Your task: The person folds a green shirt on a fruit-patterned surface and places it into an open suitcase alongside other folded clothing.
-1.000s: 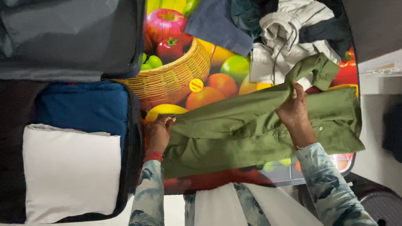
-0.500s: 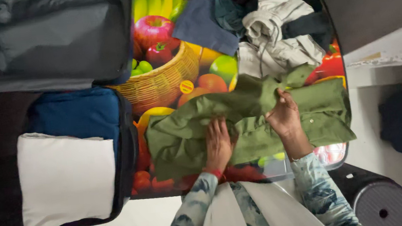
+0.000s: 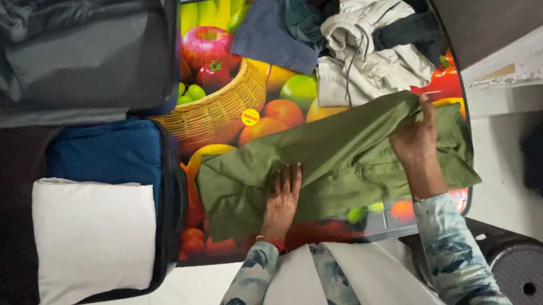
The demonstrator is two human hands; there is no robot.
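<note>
Two hands work on one green shirt [image 3: 345,158] lying on our counter [image 3: 227,104] with its fruit picture. Our left hand [image 3: 281,195] lies flat on the shirt, fingers spread, grip open and pressing down. Our right hand [image 3: 416,142] has its grip closed on a fold of the shirt at the far edge. Just past the right hand sits a pile of clothes [image 3: 352,25]. Left of the left hand is an open suitcase [image 3: 106,155] with a white folded cloth [image 3: 91,239] inside.
</note>
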